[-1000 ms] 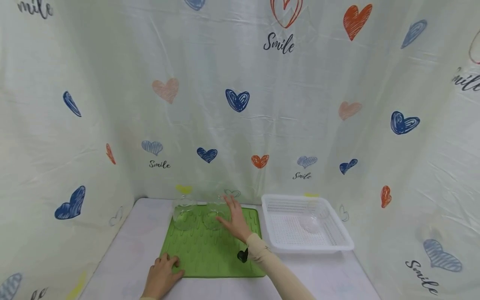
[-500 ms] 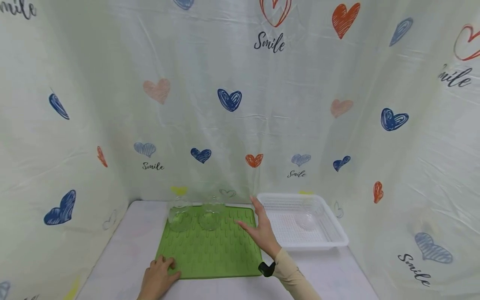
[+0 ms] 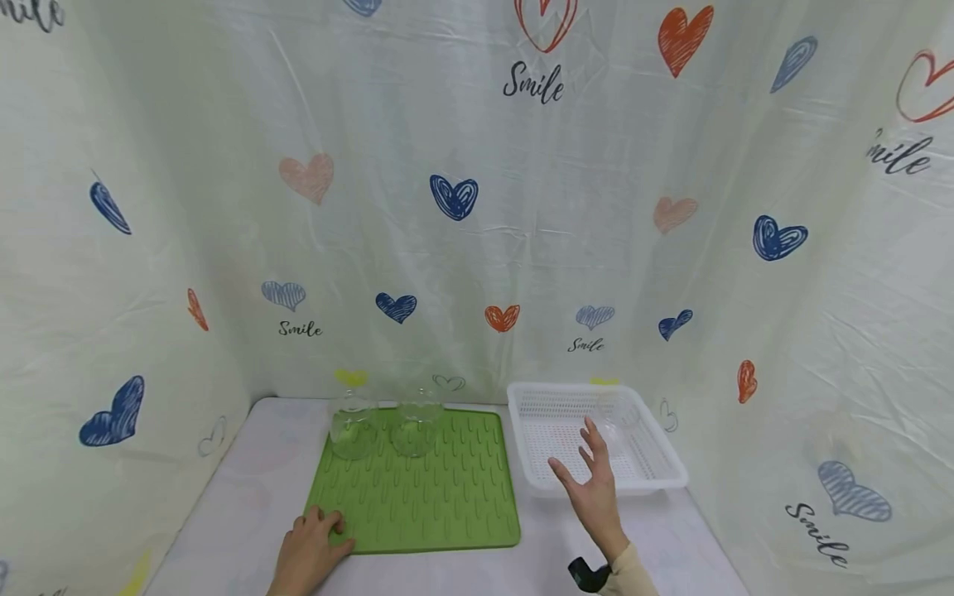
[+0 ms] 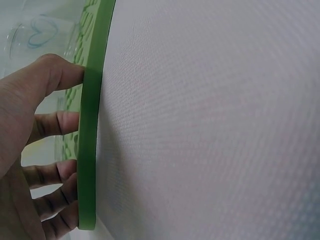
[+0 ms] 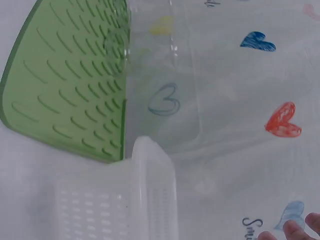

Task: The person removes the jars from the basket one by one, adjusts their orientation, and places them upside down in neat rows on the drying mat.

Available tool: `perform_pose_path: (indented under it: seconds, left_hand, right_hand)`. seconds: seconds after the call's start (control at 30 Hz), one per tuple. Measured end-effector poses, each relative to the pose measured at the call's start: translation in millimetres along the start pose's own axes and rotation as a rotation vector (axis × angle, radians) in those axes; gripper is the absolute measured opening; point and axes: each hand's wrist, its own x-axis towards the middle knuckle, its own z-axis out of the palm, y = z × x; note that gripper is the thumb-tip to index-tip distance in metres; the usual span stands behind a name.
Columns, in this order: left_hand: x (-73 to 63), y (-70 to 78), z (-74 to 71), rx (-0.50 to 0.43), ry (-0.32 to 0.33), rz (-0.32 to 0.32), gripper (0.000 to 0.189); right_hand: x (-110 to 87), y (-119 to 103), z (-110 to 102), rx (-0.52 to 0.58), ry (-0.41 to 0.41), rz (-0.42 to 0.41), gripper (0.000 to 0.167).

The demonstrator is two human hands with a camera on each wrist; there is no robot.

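In the head view my left hand rests at the near left corner of a green ridged drying mat. The left wrist view has its thumb and bent fingertips touching the mat's top along the edge. Two clear glasses, a left one and a right one, stand side by side at the mat's back left. My right hand, fingers spread and holding nothing, overlaps the front of a white plastic basket. Another clear glass lies inside that basket, partly behind the fingers.
The basket stands right of the mat, a narrow strip of white tabletop between them. A pale curtain printed with hearts rises behind the table and along both sides.
My right hand has moved away from the right glass on the mat, rightward to the basket. The left hand has stayed on the mat's corner. The head view has shifted slightly.
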Motion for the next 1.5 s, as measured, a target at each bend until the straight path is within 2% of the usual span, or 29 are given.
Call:
perform_pose_path:
  seconds: [0.2, 0.33, 0.53, 0.7, 0.8, 0.93, 1.17, 1.27, 1.5]
  left_hand:
    - [0.2, -0.7, 0.0, 0.002, -0.014, -0.005, 0.030]
    - [-0.1, -1.3, 0.2, -0.005, -0.006, 0.003, 0.030]
    - [0.4, -3.6, 3.1, -0.012, -0.007, 0.005, 0.030]
    - [-0.2, -4.3, 3.0, -0.020, -0.011, 0.002, 0.030]
    - [0.2, -4.2, 2.3, -0.014, -0.007, 0.002, 0.031]
    - [0.6, -5.1, 2.9, -0.015, 0.007, 0.008, 0.031]
    - [1.0, -7.5, 6.9, -0.023, 0.027, 0.016, 0.030]
    - [1.5, -6.9, 6.5, -0.022, 0.025, 0.011, 0.030]
    - [0.4, -5.0, 4.7, -0.018, -0.001, -0.006, 0.031]
  right_hand:
    - [-3.4, 34, -26, -0.028, 0.063, 0.184, 0.096]
    - [0.6, 56, -37, 0.003, 0.087, 0.286, 0.099]
    - [17.5, 75, -47, 0.072, 0.113, 0.517, 0.105]
    - [37.3, 84, -50, 0.080, 0.130, 0.656, 0.113]
    - [50.1, 91, -49, 0.077, 0.134, 0.691, 0.118]
    - [64.9, 101, -47, 0.020, 0.126, 0.715, 0.120]
    - [83.5, 120, -47, -0.085, 0.050, 0.778, 0.118]
    - [89.8, 129, -45, -0.124, 0.019, 0.799, 0.116]
    - [96.4, 148, -41, -0.204, -0.034, 0.788, 0.111]
